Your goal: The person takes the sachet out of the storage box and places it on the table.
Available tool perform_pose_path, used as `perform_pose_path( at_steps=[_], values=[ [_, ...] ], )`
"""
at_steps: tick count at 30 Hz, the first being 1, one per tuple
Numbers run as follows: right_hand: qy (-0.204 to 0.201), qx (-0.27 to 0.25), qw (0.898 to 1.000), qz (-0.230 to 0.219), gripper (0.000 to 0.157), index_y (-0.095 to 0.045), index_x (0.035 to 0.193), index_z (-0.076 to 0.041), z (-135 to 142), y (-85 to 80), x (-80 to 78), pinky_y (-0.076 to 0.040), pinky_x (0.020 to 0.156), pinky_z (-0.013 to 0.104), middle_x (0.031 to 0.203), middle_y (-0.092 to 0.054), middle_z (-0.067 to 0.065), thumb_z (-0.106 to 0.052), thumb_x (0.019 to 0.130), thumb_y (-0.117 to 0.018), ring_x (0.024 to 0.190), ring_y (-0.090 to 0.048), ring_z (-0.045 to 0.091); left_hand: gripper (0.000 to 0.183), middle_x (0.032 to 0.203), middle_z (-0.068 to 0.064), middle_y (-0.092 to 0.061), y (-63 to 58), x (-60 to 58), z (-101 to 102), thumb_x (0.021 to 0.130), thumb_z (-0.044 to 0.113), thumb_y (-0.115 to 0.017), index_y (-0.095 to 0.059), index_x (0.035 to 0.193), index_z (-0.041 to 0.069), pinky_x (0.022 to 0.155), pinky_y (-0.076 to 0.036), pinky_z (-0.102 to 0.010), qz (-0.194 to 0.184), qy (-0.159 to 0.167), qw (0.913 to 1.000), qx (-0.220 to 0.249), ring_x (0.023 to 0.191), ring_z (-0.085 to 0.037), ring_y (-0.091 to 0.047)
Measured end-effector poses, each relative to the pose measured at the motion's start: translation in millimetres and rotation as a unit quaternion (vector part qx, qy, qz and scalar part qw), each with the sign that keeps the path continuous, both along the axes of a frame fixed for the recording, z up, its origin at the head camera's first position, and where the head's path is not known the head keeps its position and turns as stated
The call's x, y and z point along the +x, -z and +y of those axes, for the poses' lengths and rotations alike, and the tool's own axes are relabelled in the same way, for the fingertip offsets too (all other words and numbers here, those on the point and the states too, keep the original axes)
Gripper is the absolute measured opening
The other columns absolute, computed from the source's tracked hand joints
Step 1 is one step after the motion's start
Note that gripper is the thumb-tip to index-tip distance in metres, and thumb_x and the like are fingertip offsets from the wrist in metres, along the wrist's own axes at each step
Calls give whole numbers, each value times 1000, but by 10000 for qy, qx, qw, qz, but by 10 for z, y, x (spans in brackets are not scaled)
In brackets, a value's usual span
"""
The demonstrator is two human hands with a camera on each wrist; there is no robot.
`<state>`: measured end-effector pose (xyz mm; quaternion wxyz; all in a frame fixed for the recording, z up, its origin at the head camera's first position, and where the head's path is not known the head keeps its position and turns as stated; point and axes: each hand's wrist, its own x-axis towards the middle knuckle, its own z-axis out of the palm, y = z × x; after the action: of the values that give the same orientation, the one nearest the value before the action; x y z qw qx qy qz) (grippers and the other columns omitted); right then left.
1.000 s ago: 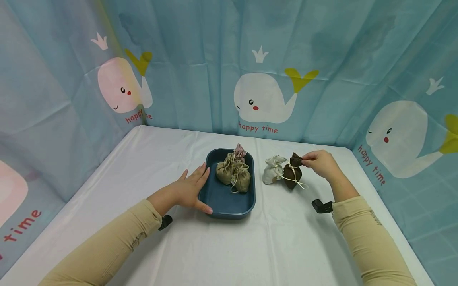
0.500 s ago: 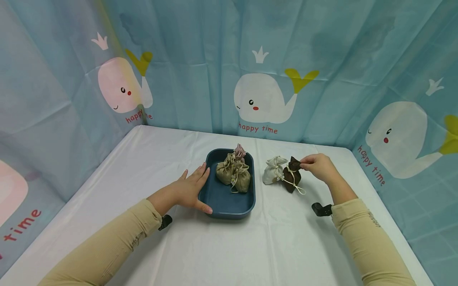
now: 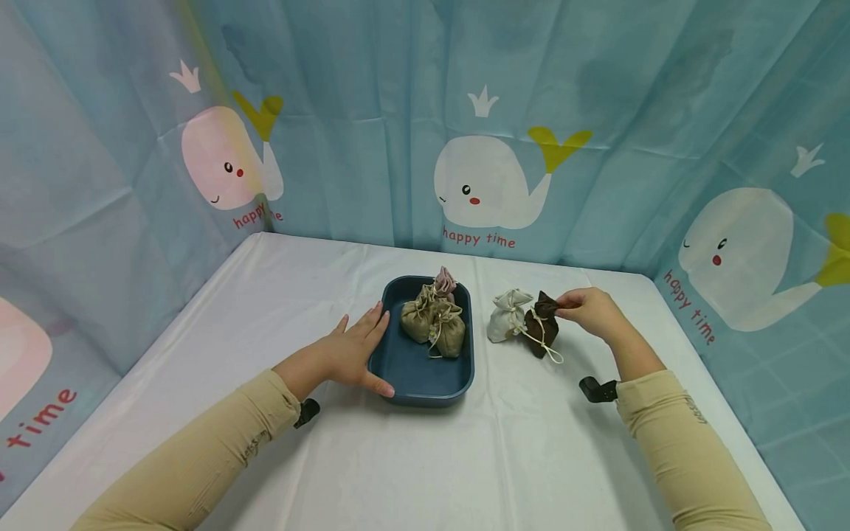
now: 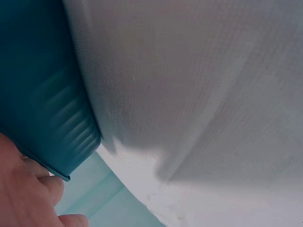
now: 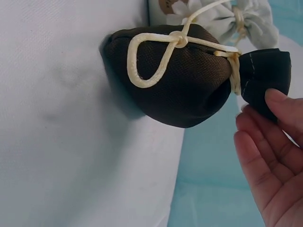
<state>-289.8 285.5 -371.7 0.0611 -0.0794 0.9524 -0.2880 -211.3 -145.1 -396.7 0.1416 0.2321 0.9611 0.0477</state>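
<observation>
Pinches dark-brown cloth drawstring pouch [image 5: 184, 97] by its gathered neck [image 5: 265, 71] with right hand [image 3: 594, 313], rests straight-fingered left hand [image 3: 347, 355] against blue rectangular tray [image 3: 418, 380]. Looks soft, probably light; grip above cream cord [image 5: 180, 39]

Soft shadows on white cloth [image 3: 412, 464]; wrist views dimmer

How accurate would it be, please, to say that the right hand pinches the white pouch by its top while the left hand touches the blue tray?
Not quite: the right hand pinches the dark brown pouch by its top, not the white pouch, as the right wrist view shows. The left hand does touch the blue tray.
</observation>
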Motion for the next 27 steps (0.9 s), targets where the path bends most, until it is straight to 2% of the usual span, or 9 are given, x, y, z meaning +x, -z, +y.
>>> perform_pose_path(
  at_steps=[5, 11, 17, 27],
  values=[
    [-72, -36, 9999, -98, 27, -66, 107, -2, 12, -12, -3, -45, 81, 47, 99, -67, 12, -19, 86, -65, 96, -59, 29, 133, 152, -9, 15, 5, -8, -1, 54, 86, -51, 4, 147, 9, 106, 0, -58, -8, 3, 10000, 17, 140, -24, 6],
    [-167, -60, 9998, 21, 33, -63, 112, -1, 36, -39, 3, -45, 83, 48, 105, -66, 16, -21, 86, -65, 100, -59, 32, 133, 152, -8, 15, 14, -11, -4, 53, 87, -50, 6, 147, 10, 106, 0, -58, -12, -2, 10000, -30, 140, -23, 6],
    [-233, -310, 9992, 62, 39, -59, 119, -1, 54, -113, 26, -45, 87, 47, 111, -63, 18, -23, 87, -64, 102, -59, 32, 132, 152, -10, 14, -1, 2, 1, 56, 85, -53, 9, 146, 11, 106, 0, -58, -23, 22, 10000, 0, 140, -25, 5],
    [-356, -596, 9972, 269, 35, -60, 117, -2, 26, -272, 52, -44, 88, 47, 115, -60, 21, -23, 89, -62, 103, -58, 32, 132, 152, -12, 12, -17, 12, -1, 57, 83, -54, 6, 147, 9, 105, -1, -60, 25, 81, 10000, 25, 140, -27, 4]
  ],
)
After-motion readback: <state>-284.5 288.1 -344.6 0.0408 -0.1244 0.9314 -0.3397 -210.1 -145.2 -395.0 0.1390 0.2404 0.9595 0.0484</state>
